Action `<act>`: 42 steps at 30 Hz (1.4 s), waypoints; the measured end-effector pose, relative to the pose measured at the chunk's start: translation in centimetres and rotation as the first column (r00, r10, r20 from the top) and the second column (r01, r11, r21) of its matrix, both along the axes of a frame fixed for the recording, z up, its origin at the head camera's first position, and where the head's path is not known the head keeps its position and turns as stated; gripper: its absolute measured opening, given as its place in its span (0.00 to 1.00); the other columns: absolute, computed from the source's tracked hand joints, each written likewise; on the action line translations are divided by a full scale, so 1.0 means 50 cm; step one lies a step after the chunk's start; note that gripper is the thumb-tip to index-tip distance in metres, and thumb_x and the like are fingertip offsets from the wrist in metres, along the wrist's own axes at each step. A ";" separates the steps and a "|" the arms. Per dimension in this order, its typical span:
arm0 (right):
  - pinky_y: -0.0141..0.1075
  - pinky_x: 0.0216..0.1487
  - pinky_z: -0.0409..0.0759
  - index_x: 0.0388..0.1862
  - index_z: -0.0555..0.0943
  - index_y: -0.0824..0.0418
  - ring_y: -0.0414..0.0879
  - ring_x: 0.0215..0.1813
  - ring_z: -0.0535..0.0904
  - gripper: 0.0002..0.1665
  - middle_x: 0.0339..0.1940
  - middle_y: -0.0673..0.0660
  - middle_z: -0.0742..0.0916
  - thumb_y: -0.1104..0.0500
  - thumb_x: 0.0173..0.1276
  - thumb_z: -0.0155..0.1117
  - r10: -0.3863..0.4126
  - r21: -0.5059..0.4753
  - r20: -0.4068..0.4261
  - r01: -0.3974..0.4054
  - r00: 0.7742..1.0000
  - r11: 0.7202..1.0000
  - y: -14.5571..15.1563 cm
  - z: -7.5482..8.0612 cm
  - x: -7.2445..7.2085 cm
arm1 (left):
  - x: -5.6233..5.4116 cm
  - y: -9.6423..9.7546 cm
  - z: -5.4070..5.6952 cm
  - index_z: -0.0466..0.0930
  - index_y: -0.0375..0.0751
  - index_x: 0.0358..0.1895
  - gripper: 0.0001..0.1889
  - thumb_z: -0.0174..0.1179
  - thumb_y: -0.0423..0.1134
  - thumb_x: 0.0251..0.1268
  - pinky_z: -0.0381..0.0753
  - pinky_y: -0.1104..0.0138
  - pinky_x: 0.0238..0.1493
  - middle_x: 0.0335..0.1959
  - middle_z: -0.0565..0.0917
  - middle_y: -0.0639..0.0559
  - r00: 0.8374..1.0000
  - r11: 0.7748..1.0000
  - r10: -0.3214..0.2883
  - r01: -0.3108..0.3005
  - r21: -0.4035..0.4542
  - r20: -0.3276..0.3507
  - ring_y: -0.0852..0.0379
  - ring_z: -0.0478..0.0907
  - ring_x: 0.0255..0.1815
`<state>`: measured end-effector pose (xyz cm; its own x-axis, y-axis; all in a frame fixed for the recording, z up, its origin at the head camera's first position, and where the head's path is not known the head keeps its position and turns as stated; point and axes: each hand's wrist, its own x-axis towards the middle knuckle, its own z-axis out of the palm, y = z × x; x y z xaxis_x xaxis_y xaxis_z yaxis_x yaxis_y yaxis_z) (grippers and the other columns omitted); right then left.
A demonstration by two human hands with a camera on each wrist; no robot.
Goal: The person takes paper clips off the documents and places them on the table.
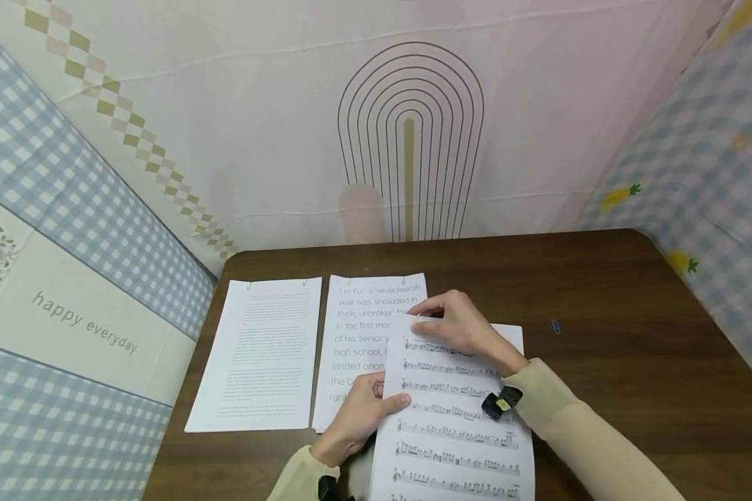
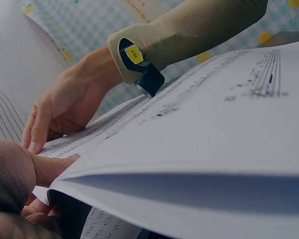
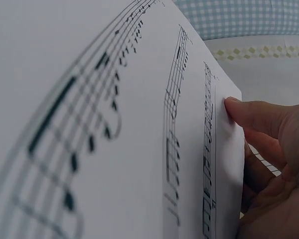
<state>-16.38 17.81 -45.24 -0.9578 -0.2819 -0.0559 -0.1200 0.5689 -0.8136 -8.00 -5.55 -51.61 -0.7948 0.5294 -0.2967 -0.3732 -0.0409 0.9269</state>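
Several sheets of sheet music (image 1: 457, 424) are held up at a tilt over the table's front, printed side towards me. My left hand (image 1: 360, 410) grips their left edge, thumb on the printed face and fingers behind. At the top edge, near the upper left corner, my right hand (image 1: 454, 323) pinches the sheets. In the right wrist view its thumb (image 3: 254, 114) lies on the front of the paper while the other fingers are behind. The left wrist view shows the lower sheets bowing apart. A small blue paper clip (image 1: 555, 326) lies on the table to the right.
On the brown table (image 1: 601, 390), a text stack (image 1: 263, 355) with two paper clips along its top lies at the left. Beside it is a large-print stack (image 1: 351, 334), also clipped, partly covered by the sheet music. A patterned cloth (image 1: 276, 139) hangs behind the table.
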 end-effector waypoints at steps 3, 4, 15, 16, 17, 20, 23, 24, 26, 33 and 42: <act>0.29 0.38 0.81 0.54 0.94 0.57 0.44 0.40 0.83 0.14 0.46 0.57 0.94 0.60 0.70 0.78 -0.004 -0.004 0.006 0.004 1.000 1.000 0.002 -0.001 -0.002 | 0.000 0.001 -0.002 0.82 0.32 0.67 0.20 0.63 0.27 0.74 0.94 0.59 0.51 0.56 0.92 0.34 1.000 1.000 -0.001 0.001 0.000 -0.003 0.48 0.95 0.48; 0.29 0.38 0.81 0.54 0.94 0.57 0.44 0.40 0.83 0.14 0.46 0.57 0.94 0.60 0.70 0.78 -0.004 -0.007 0.007 0.004 1.000 1.000 0.002 -0.001 -0.002 | 0.000 0.002 -0.002 0.82 0.32 0.67 0.20 0.63 0.27 0.74 0.94 0.59 0.51 0.56 0.92 0.34 1.000 1.000 0.000 0.000 0.002 -0.002 0.49 0.96 0.48; 0.31 0.34 0.85 0.53 0.94 0.59 0.44 0.37 0.86 0.13 0.48 0.60 0.95 0.61 0.71 0.78 -0.027 -0.068 0.075 0.032 0.997 0.997 0.013 -0.008 -0.005 | 0.000 0.009 -0.002 0.83 0.33 0.66 0.20 0.64 0.26 0.73 0.95 0.60 0.50 0.54 0.93 0.34 1.000 1.000 0.014 -0.014 -0.005 -0.005 0.47 0.96 0.47; 0.31 0.34 0.85 0.53 0.94 0.59 0.44 0.37 0.86 0.13 0.48 0.60 0.95 0.61 0.71 0.78 -0.028 -0.075 0.080 0.034 0.996 0.997 0.014 -0.009 -0.005 | -0.001 0.010 -0.002 0.83 0.33 0.66 0.20 0.64 0.26 0.73 0.95 0.60 0.50 0.54 0.93 0.34 1.000 1.000 0.016 -0.016 -0.007 -0.006 0.47 0.96 0.47; 0.31 0.34 0.85 0.53 0.94 0.59 0.44 0.37 0.87 0.13 0.48 0.61 0.95 0.61 0.71 0.78 -0.028 -0.081 0.085 0.035 0.996 0.996 0.016 -0.010 -0.006 | -0.001 0.010 -0.002 0.83 0.33 0.66 0.20 0.64 0.26 0.73 0.95 0.60 0.50 0.54 0.93 0.35 1.000 1.000 0.015 -0.015 -0.009 -0.005 0.47 0.96 0.47; 0.31 0.34 0.84 0.53 0.94 0.59 0.44 0.37 0.85 0.13 0.45 0.60 0.94 0.61 0.71 0.77 -0.036 -0.091 0.094 0.044 0.995 0.995 0.020 -0.011 -0.008 | -0.001 0.012 -0.003 0.84 0.33 0.64 0.19 0.65 0.26 0.72 0.95 0.60 0.49 0.53 0.93 0.34 1.000 1.000 0.018 -0.018 -0.015 0.002 0.47 0.96 0.46; 0.29 0.35 0.81 0.53 0.94 0.60 0.44 0.37 0.83 0.13 0.41 0.58 0.93 0.61 0.71 0.77 -0.055 -0.091 0.089 0.063 0.995 0.994 0.026 -0.009 -0.011 | 0.001 0.013 -0.004 0.85 0.32 0.63 0.18 0.65 0.26 0.72 0.95 0.60 0.48 0.52 0.93 0.34 1.000 1.000 0.016 -0.016 -0.022 0.013 0.47 0.96 0.45; 0.29 0.36 0.80 0.53 0.94 0.61 0.45 0.37 0.82 0.13 0.40 0.57 0.93 0.61 0.71 0.77 -0.060 -0.090 0.084 0.067 0.995 0.994 0.027 -0.008 -0.012 | 0.002 0.013 -0.004 0.85 0.32 0.63 0.18 0.65 0.25 0.72 0.95 0.60 0.47 0.52 0.93 0.34 1.000 1.000 0.016 -0.015 -0.023 0.017 0.47 0.96 0.45; 0.28 0.37 0.79 0.54 0.93 0.62 0.45 0.38 0.81 0.14 0.39 0.57 0.93 0.62 0.71 0.77 -0.062 -0.089 0.079 0.069 0.995 0.994 0.030 -0.007 -0.015 | 0.003 0.014 -0.005 0.85 0.32 0.63 0.18 0.65 0.25 0.72 0.95 0.59 0.47 0.52 0.93 0.35 1.000 1.000 0.013 -0.013 -0.023 0.022 0.47 0.96 0.45; 0.27 0.40 0.80 0.58 0.92 0.63 0.44 0.41 0.83 0.18 0.44 0.57 0.94 0.59 0.72 0.77 -0.101 -0.124 0.120 0.116 0.988 0.985 0.042 -0.007 -0.023 | 0.008 0.015 -0.005 0.84 0.33 0.64 0.18 0.65 0.27 0.73 0.95 0.60 0.49 0.53 0.93 0.35 0.999 1.000 -0.006 0.006 -0.010 0.033 0.47 0.96 0.46; 0.29 0.39 0.82 0.62 0.90 0.59 0.48 0.45 0.83 0.17 0.57 0.64 0.92 0.58 0.76 0.74 -0.138 -0.170 0.141 0.161 0.980 0.972 0.072 0.000 -0.019 | 0.004 0.007 -0.004 0.85 0.31 0.61 0.17 0.66 0.26 0.72 0.95 0.59 0.48 0.51 0.94 0.35 1.000 0.999 0.018 -0.017 -0.035 0.023 0.47 0.96 0.44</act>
